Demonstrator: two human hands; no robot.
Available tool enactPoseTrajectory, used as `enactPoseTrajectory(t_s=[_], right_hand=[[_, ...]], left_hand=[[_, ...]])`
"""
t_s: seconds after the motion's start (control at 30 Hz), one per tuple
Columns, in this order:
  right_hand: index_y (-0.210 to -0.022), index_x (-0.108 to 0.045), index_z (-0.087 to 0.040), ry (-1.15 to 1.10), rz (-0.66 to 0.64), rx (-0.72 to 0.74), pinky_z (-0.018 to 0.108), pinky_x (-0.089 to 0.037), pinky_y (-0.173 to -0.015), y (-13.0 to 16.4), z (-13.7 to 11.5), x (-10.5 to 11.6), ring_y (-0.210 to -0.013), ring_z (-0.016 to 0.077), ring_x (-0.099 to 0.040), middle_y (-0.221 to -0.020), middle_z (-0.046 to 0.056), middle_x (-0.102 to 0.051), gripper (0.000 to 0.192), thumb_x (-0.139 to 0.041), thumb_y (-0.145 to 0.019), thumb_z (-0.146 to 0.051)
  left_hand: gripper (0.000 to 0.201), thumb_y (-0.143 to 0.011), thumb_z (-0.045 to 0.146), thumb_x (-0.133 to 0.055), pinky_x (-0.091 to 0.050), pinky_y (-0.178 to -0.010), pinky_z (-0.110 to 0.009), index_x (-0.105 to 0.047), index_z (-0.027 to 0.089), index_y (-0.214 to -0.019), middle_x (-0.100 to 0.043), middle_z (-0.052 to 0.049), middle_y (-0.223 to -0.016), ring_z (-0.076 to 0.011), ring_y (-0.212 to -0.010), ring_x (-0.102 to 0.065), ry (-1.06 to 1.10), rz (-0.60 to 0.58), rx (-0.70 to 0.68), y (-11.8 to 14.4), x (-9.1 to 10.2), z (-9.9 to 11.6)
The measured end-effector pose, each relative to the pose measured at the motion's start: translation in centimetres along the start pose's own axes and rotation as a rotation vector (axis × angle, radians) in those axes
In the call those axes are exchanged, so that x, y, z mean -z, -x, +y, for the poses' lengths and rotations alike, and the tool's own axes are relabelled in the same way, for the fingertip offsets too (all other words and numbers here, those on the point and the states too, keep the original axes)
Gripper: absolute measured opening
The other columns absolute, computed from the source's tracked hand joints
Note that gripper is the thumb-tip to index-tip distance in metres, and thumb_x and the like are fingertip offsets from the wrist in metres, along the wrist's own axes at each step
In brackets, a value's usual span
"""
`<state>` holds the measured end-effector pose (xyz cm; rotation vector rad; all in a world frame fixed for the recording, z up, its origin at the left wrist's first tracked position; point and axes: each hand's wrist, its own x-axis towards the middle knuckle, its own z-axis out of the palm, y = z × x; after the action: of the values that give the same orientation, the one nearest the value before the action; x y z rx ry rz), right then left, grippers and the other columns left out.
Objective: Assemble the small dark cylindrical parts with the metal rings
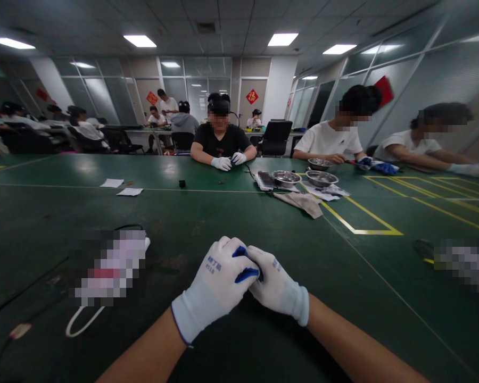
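Between left hand (217, 284) and right hand (277, 287), something small sits hidden.

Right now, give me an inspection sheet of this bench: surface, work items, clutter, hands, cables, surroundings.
Surface: green table, scuffed, with yellow tape lines.
Work items: small blue part pinched between both gloved hands; details hidden.
Clutter: paper slips, small black item, three metal bowls, grey cloth.
Hands: left hand and right hand, white gloves, closed together on the part.
Cables: black cable at left; white cord loop.
Surroundings: gloved co-workers seated opposite; glass partitions, ceiling lights.
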<state>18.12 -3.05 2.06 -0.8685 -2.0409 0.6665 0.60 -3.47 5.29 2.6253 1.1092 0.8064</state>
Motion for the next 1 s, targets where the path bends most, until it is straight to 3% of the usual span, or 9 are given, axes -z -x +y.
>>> enactPoseTrajectory(t_s=[0.1,0.2,0.33,0.5,0.57,0.63,0.73,0.8,1.0], right_hand=[[-0.082,-0.055,-0.022,0.039,0.006,-0.01,0.032,-0.05,-0.065,0.0,0.0,0.1,-0.073,0.0182,-0.059,-0.084,0.003,-0.061,0.01,-0.061,-0.084,-0.015],[-0.08,-0.056,-0.021,0.049,0.01,-0.036,0.031,-0.048,-0.064,-0.1,0.2,0.1,-0.072,0.0177,-0.059,-0.083,0.003,-0.061,0.01,-0.061,-0.083,-0.013],[-0.083,-0.059,-0.021,0.042,0.104,-0.047,0.03,-0.049,-0.065,-0.3,0.8,0.4,-0.073,0.0172,-0.061,-0.083,0.003,-0.063,0.01,-0.06,-0.08,-0.011],[-0.087,-0.061,-0.021,0.02,0.196,-0.112,0.03,-0.052,-0.065,-0.2,1.2,0.8,-0.073,0.0177,-0.065,-0.083,0.002,-0.067,0.007,-0.062,-0.082,-0.018],[-0.086,-0.062,-0.021,-0.001,0.21,-0.131,0.03,-0.052,-0.065,-0.1,1.2,0.7,-0.073,0.0181,-0.066,-0.082,0.002,-0.068,0.004,-0.062,-0.082,-0.02],[-0.086,-0.063,-0.021,-0.017,0.245,-0.148,0.031,-0.053,-0.066,-0.1,1.3,0.5,-0.074,0.0184,-0.066,-0.083,0.002,-0.069,0.004,-0.062,-0.083,-0.023],[-0.087,-0.065,-0.021,-0.029,0.336,-0.195,0.033,-0.054,-0.07,-0.2,1.7,0.2,-0.076,0.0197,-0.067,-0.083,0.003,-0.07,0.007,-0.062,-0.083,-0.026],[-0.087,-0.066,-0.021,-0.033,0.38,-0.238,0.035,-0.054,-0.072,-0.2,2.1,0.2,-0.077,0.0207,-0.067,-0.082,0.003,-0.071,0.008,-0.063,-0.082,-0.027],[-0.087,-0.067,-0.021,-0.07,0.364,-0.279,0.037,-0.055,-0.074,-0.2,3.0,0.4,-0.079,0.0218,-0.067,-0.083,0.003,-0.071,0.01,-0.065,-0.082,-0.029]], left_hand=[[0.004,-0.09,0.023,-0.072,-0.056,-0.088,-0.046,-0.074,0.021,-0.092,-0.066,-0.006,-0.108,-0.0258,-0.101,-0.061,0.004,0.055,0.032,-0.1,-0.3,0.2],[0.019,-0.08,0.024,-0.08,-0.057,-0.088,-0.047,-0.068,0.02,-0.095,-0.064,-0.007,-0.107,-0.0267,-0.099,-0.063,0.037,0.16,0.113,-0.2,-0.6,0.1],[0.043,-0.084,0.025,-0.073,-0.056,-0.099,-0.047,-0.06,0.021,-0.125,-0.063,-0.01,-0.122,-0.028,-0.113,-0.064,0.168,0.291,0.18,-0.1,-1.5,-0.7],[0.093,-0.087,0.038,-0.07,-0.035,-0.122,-0.059,-0.018,0.02,-0.162,-0.034,-0.019,-0.164,-0.0378,-0.153,-0.033,0.119,0.416,0.284,0.3,-2.1,-2.3],[0.102,-0.085,0.043,-0.071,-0.026,-0.124,-0.065,-0.011,0.019,-0.164,-0.027,-0.02,-0.168,-0.0406,-0.156,-0.025,0.038,0.383,0.322,0.3,-2.1,-2.8],[0.094,-0.085,0.042,-0.07,-0.021,-0.123,-0.069,-0.022,0.02,-0.162,-0.037,-0.019,-0.163,-0.0409,-0.152,-0.033,-0.042,0.286,0.34,0.2,-1.9,-3.1],[0.056,-0.089,0.032,-0.066,-0.037,-0.118,-0.059,-0.056,0.023,-0.143,-0.062,-0.013,-0.14,-0.0344,-0.132,-0.056,-0.085,0.055,0.314,-0.2,-1.5,-3.2],[0.031,-0.09,0.026,-0.064,-0.05,-0.106,-0.049,-0.072,0.024,-0.121,-0.069,-0.01,-0.123,-0.0293,-0.116,-0.063,-0.077,-0.094,0.275,-0.4,-1.4,-3.0],[0.015,-0.088,0.024,-0.069,-0.053,-0.095,-0.048,-0.078,0.023,-0.1,-0.069,-0.008,-0.108,-0.0279,-0.102,-0.064,-0.1,-0.22,0.25,-0.7,-2.1,-2.9]])
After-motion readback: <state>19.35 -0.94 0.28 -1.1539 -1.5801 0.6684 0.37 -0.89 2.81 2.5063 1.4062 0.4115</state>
